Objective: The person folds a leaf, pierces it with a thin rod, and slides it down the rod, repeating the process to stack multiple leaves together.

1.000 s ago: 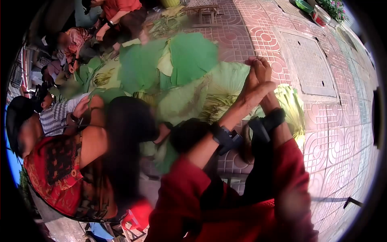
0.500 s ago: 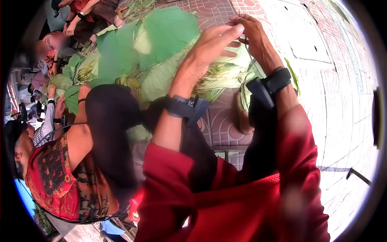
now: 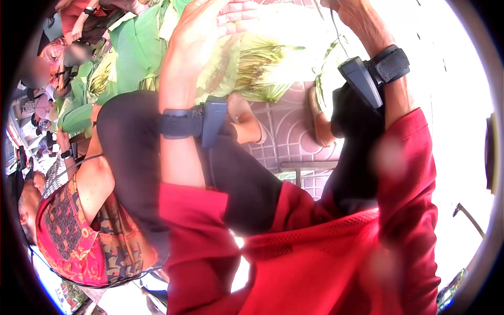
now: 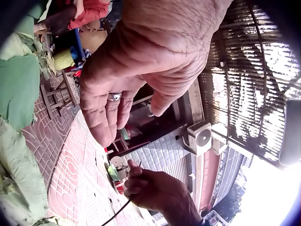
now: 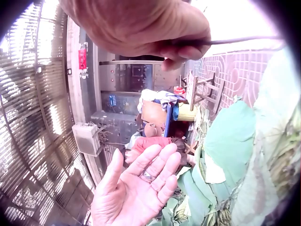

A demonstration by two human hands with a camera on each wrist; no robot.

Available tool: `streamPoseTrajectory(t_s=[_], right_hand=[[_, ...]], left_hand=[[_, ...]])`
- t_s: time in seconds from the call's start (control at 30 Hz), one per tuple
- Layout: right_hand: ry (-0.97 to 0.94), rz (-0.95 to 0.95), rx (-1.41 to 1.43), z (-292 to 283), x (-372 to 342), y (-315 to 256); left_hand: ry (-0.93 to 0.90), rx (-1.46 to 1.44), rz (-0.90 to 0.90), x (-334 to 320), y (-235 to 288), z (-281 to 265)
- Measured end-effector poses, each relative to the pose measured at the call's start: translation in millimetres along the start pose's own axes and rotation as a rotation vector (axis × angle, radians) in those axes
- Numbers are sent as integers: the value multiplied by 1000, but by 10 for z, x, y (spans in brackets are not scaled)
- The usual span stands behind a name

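My left hand [image 3: 197,39] is raised over the pale folded leaves [image 3: 262,63], palm facing inward and fingers extended. A ring shows on it in the left wrist view, where the hand [image 4: 146,61] holds nothing; the right wrist view shows its bare palm [image 5: 136,197]. Apart from it, my right hand [image 3: 357,18] pinches a thin dark strand [image 3: 337,31] between curled fingers and thumb. That strand [image 5: 244,40] runs away from the right hand [image 5: 146,28] in the right wrist view. What the strand's far end joins is unclear.
Large green leaves [image 3: 137,50] lie on the tiled ground [image 3: 278,126]. A seated person in a patterned top [image 3: 73,226] is close on the left, with others beyond. A wooden stool [image 5: 207,89] and a boxed fan unit [image 4: 201,137] stand farther off.
The hands were close together and have moved apart, left hand toward the left, right hand toward the upper right. The left fingers have straightened. The head view has shifted downward.
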State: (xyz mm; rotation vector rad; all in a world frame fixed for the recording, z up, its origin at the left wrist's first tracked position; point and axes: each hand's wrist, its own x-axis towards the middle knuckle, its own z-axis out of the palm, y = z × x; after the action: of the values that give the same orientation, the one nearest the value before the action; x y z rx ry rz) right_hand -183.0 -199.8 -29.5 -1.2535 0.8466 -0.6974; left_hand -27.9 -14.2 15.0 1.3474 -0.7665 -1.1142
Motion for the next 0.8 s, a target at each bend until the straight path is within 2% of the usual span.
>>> streamPoseTrajectory(t_s=[0.2, 0.3, 0.5, 0.6, 0.7, 0.8], right_hand=[[-11, 3, 4, 95, -164, -112], [-27, -7, 21, 128, -222, -149], [-57, -30, 38, 101, -178, -79], [-57, -18, 49, 88, -186, -88], [-51, -27, 42, 157, -187, -116], [-59, -17, 36, 204, -161, -96]], left_hand=[[24, 11, -4, -147, 131, 67], [-51, 2, 66, -187, 103, 41], [-3, 18, 13, -155, 114, 169], [-71, 14, 41, -131, 75, 131], [8, 115, -32, -135, 59, 138], [10, 96, -29, -115, -24, 60]])
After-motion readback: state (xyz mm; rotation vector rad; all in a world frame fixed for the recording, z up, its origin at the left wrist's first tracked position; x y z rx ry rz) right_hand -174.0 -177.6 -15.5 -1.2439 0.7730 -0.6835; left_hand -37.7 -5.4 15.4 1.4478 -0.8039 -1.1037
